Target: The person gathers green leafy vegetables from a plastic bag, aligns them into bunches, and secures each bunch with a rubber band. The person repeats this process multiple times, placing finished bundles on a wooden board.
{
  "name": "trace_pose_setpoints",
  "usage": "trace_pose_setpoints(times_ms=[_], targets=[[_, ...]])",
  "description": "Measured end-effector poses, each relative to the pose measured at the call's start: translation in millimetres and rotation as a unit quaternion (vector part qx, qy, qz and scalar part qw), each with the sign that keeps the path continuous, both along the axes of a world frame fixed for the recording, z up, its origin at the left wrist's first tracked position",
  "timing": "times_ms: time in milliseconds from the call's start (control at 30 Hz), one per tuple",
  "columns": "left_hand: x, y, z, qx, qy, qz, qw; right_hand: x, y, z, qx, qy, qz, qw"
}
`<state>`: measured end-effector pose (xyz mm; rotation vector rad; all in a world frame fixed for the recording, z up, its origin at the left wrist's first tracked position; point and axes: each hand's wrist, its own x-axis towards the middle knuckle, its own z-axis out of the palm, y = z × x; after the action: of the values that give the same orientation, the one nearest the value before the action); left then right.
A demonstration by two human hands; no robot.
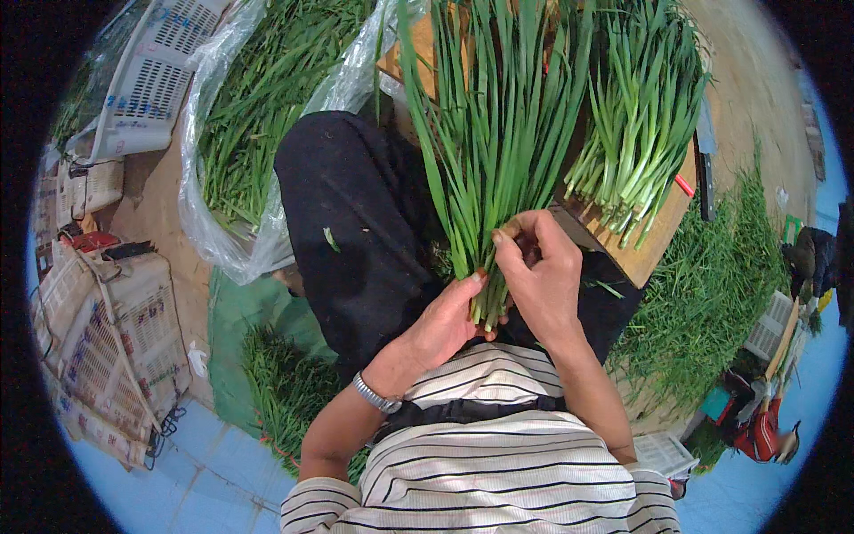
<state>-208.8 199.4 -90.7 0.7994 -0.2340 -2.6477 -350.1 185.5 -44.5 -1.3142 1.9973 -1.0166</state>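
My left hand (450,310) is wrapped around the pale lower stems of a bunch of garlic chives (497,153), just in front of my striped shirt. The long flat leaves fan out away from me. On the bunch's right side, the thumb and bent fingers of my right hand (544,267) pinch at the stalks above the cut ends. What lies between those fingertips is mostly hidden. To the right, another pile of garlic chives (640,140) rests on a wooden board (650,257), stem ends toward me.
A clear plastic bag (243,260) full of green leaves lies left of my knee. Loose greens (714,287) cover the floor at right; more greens (287,380) lie on a green sheet (230,347). Plastic crates (143,320) stand at left. Other people (764,427) are at far right.
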Motion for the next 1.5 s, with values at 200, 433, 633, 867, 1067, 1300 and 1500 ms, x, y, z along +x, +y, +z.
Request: trace_pose_setpoints(times_ms=[200, 433, 633, 867, 1067, 1300, 1500], targets=[[-2, 0, 9, -0.01, -0.022, 0.009, 1.0, 0, 22, 13, 0.038, -0.132, 0.004, 0.991], [-6, -1, 13, -0.066, -0.087, -0.043, 0.993, -26, 63, 5, 0.062, -0.135, -0.068, 0.987], [-8, 2, 21, -0.101, -0.145, -0.032, 0.984, -14, 54, -3, 0.147, -0.153, 0.034, 0.977], [-3, 26, -2, -0.443, -0.349, -0.084, 0.822, 22, 15, -2, 0.122, -0.143, -0.017, 0.982], [-3, 18, 40, -0.429, -0.411, -0.159, 0.789, 18, 21, -20, 0.111, -0.337, -0.05, 0.934], [31, -17, 48, -0.328, -0.269, -0.139, 0.895, -10, 28, 3, 0.152, -0.552, 0.027, 0.819], [-8, -64, 43, -0.219, -0.037, -0.054, 0.973, -15, 29, 12, 0.144, -0.687, 0.15, 0.696]])
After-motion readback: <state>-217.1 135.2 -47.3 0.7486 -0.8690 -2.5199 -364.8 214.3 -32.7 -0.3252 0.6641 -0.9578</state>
